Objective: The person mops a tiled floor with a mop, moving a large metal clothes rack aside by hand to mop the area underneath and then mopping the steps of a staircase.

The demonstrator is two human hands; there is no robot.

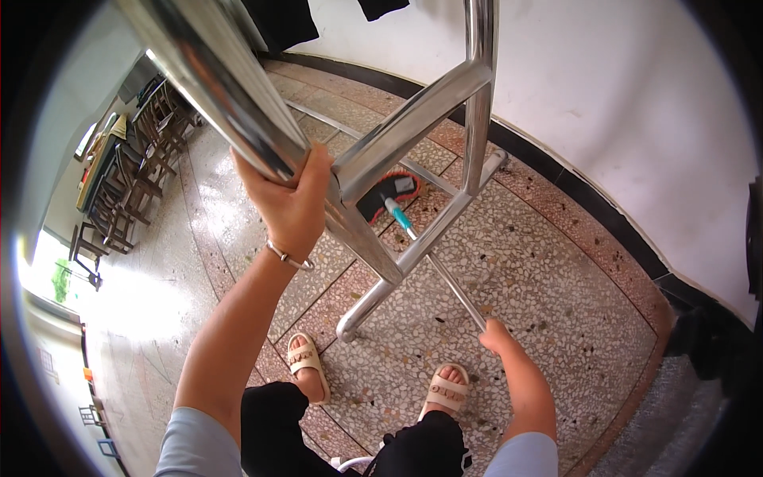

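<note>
My left hand (292,203) is wrapped around an upright tube of a shiny metal rack (411,134), just above where a crossbar joins it. In my right hand (498,337) is the metal pole of a flat mop (448,275). The pole runs forward past the rack's low foot bar to a teal sleeve and a dark mop head (387,194) with a red fringe. That head lies on the speckled terrazzo floor (536,262) beneath the rack, partly hidden behind the metal tubes.
A white wall (596,119) with a black baseboard (572,185) curves along the right. Dark cloth (283,24) hangs at the top. Wooden chairs (152,128) line a long table at the far left. My sandalled feet (447,387) stand before the rack. Grey steps (650,417) lie lower right.
</note>
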